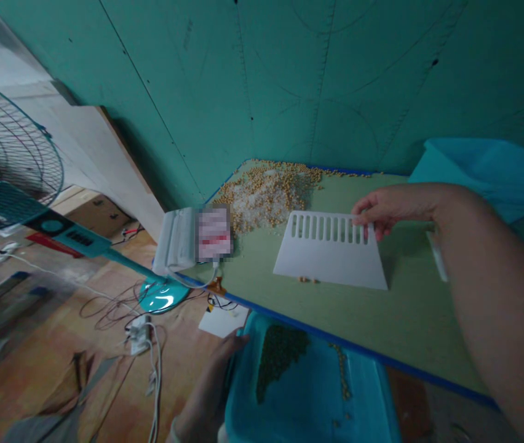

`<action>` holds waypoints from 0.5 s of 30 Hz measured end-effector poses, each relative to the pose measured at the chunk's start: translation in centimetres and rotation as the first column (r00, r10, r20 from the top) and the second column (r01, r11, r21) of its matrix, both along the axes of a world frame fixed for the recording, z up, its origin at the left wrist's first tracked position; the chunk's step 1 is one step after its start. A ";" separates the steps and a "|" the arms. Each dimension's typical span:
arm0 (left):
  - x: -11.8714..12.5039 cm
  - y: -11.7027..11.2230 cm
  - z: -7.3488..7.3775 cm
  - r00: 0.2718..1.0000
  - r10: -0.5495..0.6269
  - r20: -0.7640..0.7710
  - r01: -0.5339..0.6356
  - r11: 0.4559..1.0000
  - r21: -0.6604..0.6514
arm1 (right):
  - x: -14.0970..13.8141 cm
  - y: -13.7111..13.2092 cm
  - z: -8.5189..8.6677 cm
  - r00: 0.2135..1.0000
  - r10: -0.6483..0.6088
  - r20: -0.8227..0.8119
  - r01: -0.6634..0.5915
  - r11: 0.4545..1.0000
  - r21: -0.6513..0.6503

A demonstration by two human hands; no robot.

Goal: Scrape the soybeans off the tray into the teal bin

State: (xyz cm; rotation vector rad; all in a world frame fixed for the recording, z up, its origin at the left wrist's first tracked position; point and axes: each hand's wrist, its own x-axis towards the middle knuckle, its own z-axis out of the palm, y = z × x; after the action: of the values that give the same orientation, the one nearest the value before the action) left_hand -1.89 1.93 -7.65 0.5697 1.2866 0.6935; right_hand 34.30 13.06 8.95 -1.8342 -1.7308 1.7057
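White and slotted, the scraper [329, 252] is in your right hand [379, 209], fingers and thumb pinching its upper right corner, and it stands tilted over the bench [358, 314], wide edge down! Whether that edge touches the surface, you can't tell from here. Just by it, a few loose beans [302, 280] sit on the near side. Behind and to the left, near the wall [289, 80], it's a big heap: yellow beans [289, 175] mixed with white grains [266, 194]. Down below, your left hand [229, 354] has the blue basin [303, 397] by its left rim, and both your 2 hands are occupied! Inside the basin, a dark green pile [283, 354] lies to the left, with a thin line of yellow beans along the right. Over on the bench's left end, a white box [176, 240] sits beside a blurred-out panel [213, 232], while a blue bag [474, 172] slumps at the far right.
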 end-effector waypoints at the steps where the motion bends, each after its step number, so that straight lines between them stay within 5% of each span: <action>1: 0.0 0.2 0.1 0.999 -0.024 -0.025 0.025 1.000 0.013 | -0.7 0.1 -0.2 0.999 0.045 -0.019 -0.045 0.999 -0.019; 6: 0.1 0.8 0.5 0.996 -0.070 -0.055 0.070 0.998 0.002 | -3.9 0.4 -1.4 0.968 0.241 -0.066 -0.246 0.965 -0.089; 15: 2.1 -0.8 4.1 0.992 0.032 0.122 -0.021 0.995 -0.097 | -6.4 -0.2 -0.8 0.936 0.323 -0.141 -0.340 0.932 -0.123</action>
State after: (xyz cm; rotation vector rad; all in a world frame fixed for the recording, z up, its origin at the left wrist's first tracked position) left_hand 0.20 1.15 -3.52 0.4263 1.2067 0.6753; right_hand 27.90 12.81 8.16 -1.5161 -2.0062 2.0680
